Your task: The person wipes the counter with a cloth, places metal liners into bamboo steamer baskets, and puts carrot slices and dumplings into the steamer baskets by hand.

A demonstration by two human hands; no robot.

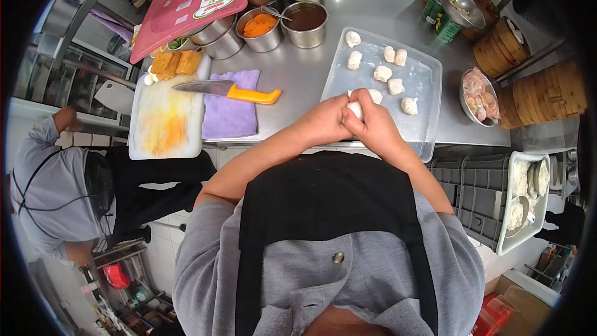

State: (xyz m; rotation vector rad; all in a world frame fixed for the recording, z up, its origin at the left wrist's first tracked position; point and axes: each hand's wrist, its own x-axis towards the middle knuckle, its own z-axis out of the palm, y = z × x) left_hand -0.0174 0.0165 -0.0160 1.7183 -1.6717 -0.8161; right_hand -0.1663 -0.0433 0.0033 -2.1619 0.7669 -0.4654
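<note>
Both my hands meet over the near left part of a translucent tray. My left hand [324,119] and my right hand [374,118] have their fingers wrapped round one white dumpling [355,110], which shows between them. Several more pleated white dumplings [382,73] lie spread over the tray [426,121]. To the left, a knife with a yellow handle [252,94] rests across a folded purple cloth [230,118].
A stained white cutting board [165,109] holds fried blocks [176,64]. Behind stand metal pots [306,36] and a red lid [186,9]. At right are a bowl of raw meat [479,96] and bamboo steamers [541,101]. Another person [62,180] stands at far left.
</note>
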